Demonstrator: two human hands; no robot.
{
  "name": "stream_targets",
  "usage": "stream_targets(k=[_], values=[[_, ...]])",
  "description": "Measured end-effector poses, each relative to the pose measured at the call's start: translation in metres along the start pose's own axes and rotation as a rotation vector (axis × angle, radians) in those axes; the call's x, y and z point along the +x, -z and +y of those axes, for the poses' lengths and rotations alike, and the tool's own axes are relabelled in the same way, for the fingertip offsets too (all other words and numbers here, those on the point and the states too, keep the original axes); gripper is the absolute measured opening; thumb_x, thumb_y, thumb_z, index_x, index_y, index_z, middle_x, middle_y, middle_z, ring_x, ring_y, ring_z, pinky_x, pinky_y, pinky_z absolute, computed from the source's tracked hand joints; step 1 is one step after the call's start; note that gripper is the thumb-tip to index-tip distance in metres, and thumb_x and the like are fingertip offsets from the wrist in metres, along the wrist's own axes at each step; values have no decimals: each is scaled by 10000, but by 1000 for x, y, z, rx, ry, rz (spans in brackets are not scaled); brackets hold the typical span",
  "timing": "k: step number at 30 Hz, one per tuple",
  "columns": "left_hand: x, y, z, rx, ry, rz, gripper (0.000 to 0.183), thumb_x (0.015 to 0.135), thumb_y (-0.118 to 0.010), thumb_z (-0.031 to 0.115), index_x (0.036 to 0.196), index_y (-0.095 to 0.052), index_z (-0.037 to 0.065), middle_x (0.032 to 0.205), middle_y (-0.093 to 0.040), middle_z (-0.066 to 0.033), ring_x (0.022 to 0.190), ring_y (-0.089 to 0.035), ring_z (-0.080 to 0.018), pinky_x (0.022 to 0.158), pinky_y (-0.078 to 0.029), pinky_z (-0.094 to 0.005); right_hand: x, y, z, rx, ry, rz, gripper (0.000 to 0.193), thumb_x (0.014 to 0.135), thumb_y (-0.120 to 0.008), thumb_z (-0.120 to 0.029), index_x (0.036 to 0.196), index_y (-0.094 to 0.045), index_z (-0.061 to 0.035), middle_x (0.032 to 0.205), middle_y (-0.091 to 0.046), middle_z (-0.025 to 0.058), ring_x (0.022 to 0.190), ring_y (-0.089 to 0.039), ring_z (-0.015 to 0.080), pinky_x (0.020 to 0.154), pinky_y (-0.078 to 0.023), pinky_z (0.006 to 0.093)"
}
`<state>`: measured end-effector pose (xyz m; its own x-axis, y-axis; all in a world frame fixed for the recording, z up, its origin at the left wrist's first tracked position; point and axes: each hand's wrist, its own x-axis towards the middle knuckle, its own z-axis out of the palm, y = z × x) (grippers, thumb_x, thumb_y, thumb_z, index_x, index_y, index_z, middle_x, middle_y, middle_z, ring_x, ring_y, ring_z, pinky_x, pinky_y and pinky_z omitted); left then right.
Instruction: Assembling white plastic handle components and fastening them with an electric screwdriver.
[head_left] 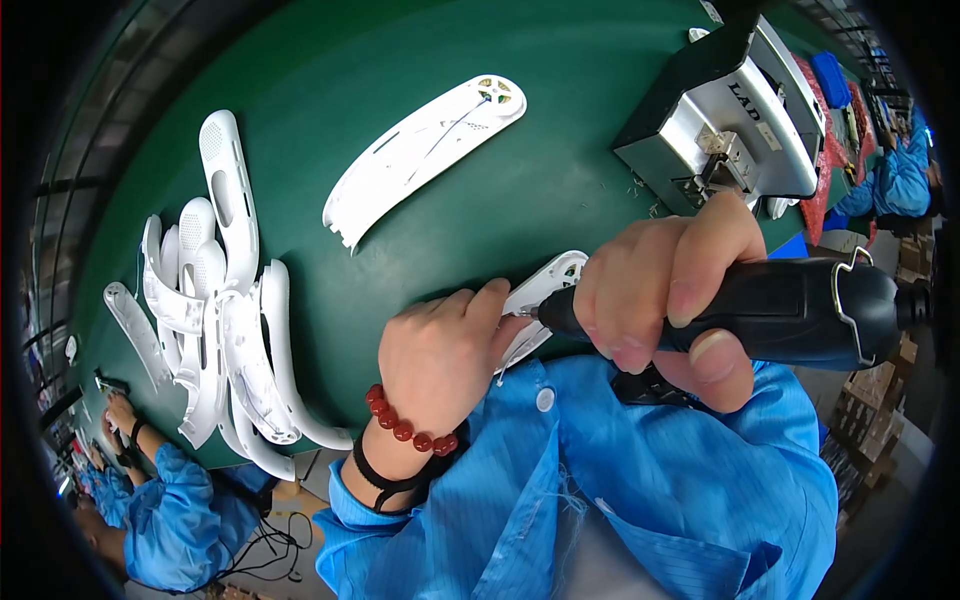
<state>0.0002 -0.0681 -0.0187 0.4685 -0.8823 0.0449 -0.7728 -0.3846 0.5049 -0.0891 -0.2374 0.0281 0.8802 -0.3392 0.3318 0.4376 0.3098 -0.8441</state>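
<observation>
My right hand (670, 290) is wrapped round a black electric screwdriver (800, 310), which lies nearly level with its tip to the left. That tip meets a curved white plastic shell (548, 283) near the table's front edge. At the bit, the fingers of my left hand (435, 350) are closed on the shell's left part and cover much of it; a screw there is too small to make out. Farther off lies another white shell (425, 150), hollow side up, with a thin wire and a round spoked end.
At left, several white curved shells (215, 300) lie heaped. A black and silver box-shaped machine (740, 130) stands back right, with small bits scattered beside it on the green table (560, 60). Co-workers in blue (180, 520) sit at the left and far right; cables (270, 545) hang below.
</observation>
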Motion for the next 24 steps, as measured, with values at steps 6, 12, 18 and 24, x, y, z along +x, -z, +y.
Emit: stream_targets(k=[6,12,18,24], values=[[-2,3,-2,-16,-1,-4,303,754,-725,299,961,-655,89,649,-605,-38,574,-610,-215,531,-486,-332,-1,-5,5,2,-28,-7,295,875,-654,-240,945,-414,-83,675,-561,54,548,-546,154,518,-450,300],[2,4,-2,-69,-23,-6,232,777,-694,234,922,-632,63,677,-618,-65,619,-634,-237,550,-496,-362,1,-8,13,-5,129,-75,284,840,-687,-143,941,-441,-45,699,-572,85,584,-521,135,565,-458,281],[2,-3,-1,-53,-6,-23,188,758,-699,221,869,-623,88,644,-609,-71,590,-626,-261,519,-493,-385,-3,-13,13,-45,46,-95,275,828,-701,-149,922,-459,-57,692,-568,83,552,-515,151,534,-448,305],[14,16,10,2,6,-38,202,760,-694,234,852,-607,76,653,-613,-66,597,-631,-262,529,-496,-389,29,9,-4,138,190,-374,270,766,-778,-131,903,-559,-55,723,-637,73,580,-616,172,524,-508,302]])
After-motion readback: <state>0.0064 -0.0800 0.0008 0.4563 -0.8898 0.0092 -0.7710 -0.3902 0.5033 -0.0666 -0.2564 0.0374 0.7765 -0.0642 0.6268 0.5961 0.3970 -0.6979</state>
